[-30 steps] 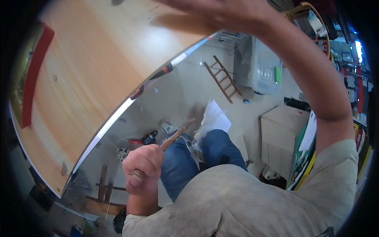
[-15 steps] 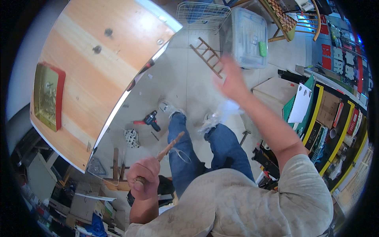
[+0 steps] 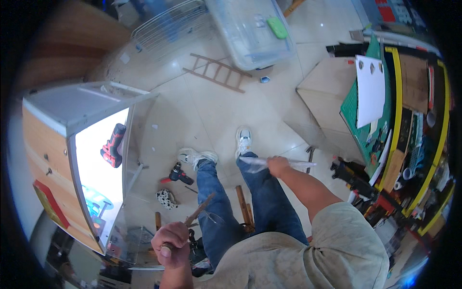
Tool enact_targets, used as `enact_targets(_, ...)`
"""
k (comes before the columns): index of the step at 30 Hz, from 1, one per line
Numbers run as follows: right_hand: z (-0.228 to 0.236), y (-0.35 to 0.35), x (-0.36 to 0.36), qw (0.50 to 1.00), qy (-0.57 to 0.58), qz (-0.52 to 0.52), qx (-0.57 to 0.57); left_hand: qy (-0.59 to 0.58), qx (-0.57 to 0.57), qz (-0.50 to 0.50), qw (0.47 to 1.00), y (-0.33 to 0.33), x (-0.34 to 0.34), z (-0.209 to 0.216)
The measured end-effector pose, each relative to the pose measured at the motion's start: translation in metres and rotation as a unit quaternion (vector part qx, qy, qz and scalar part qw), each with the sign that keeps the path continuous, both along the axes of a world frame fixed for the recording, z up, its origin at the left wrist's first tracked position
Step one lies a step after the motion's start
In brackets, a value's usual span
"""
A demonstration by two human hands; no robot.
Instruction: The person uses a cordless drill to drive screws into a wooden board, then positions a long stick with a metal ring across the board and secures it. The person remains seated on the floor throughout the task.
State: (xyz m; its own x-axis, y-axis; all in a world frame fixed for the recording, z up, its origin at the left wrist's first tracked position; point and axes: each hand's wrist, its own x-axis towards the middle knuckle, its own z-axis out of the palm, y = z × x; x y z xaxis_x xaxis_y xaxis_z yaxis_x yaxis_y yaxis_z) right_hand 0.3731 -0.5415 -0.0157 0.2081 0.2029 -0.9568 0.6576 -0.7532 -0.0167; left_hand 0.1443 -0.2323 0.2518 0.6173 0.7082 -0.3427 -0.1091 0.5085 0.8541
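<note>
My left hand [image 3: 172, 243] is closed in a fist round a rough brown wooden stick [image 3: 198, 211], which points up and right past my left knee. Near the stick's upper part hangs a thin, pale, see-through loop [image 3: 214, 218]; whether it is fixed to the stick I cannot tell. Over my right thigh, my right hand [image 3: 279, 166] is closed on a strip of clear plastic film [image 3: 254, 162], which sticks out on both sides of the fist. A small wooden ladder frame [image 3: 217, 73] lies on the floor ahead.
A red-and-black cordless drill [image 3: 178, 175] lies by my left shoe. Another power tool [image 3: 113, 147] is inside the cabinet [image 3: 72, 123] at left. A lidded plastic bin [image 3: 250, 41] and wire basket [image 3: 166, 24] stand ahead. Crowded yellow-edged shelves [image 3: 397, 120] line the right.
My right hand has come back from near the ladder frame to over my right thigh. The left hand keeps its grip on the stick. The view has shifted, showing the cabinet's inside.
</note>
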Motion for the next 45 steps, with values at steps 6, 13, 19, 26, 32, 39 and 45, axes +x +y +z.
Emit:
enact_targets(6,-0.009,-0.086,0.022,0.953,-0.094,-0.289,0.02,-0.017,0.038,-0.087,0.995,-0.012,0.072,0.027)
enact_targets(13,0.015,-0.177,0.009,0.919,-0.142,-0.367,0.025,-0.014,0.132,-0.195,0.972,-0.006,0.143,0.04)
enact_targets(19,0.019,-0.25,-0.032,0.757,-0.294,-0.579,-0.074,-0.045,0.165,-0.293,0.941,-0.008,0.196,0.032)
enact_targets(26,-0.002,-0.27,-0.058,0.814,-0.181,-0.546,-0.073,-0.048,0.152,-0.344,0.925,-0.023,0.234,0.013)
enact_targets(32,-0.016,-0.239,-0.05,0.755,-0.246,-0.587,-0.158,0.021,0.173,-0.376,0.91,-0.029,0.24,0.032)
enact_targets(39,0.049,-0.165,-0.042,0.729,-0.135,-0.65,0.169,-0.006,0.256,-0.359,0.897,-0.044,0.268,0.111)
enact_targets(45,0.121,-0.154,-0.034,0.707,-0.116,-0.655,0.239,-0.121,0.305,-0.33,0.885,-0.037,0.289,0.2)
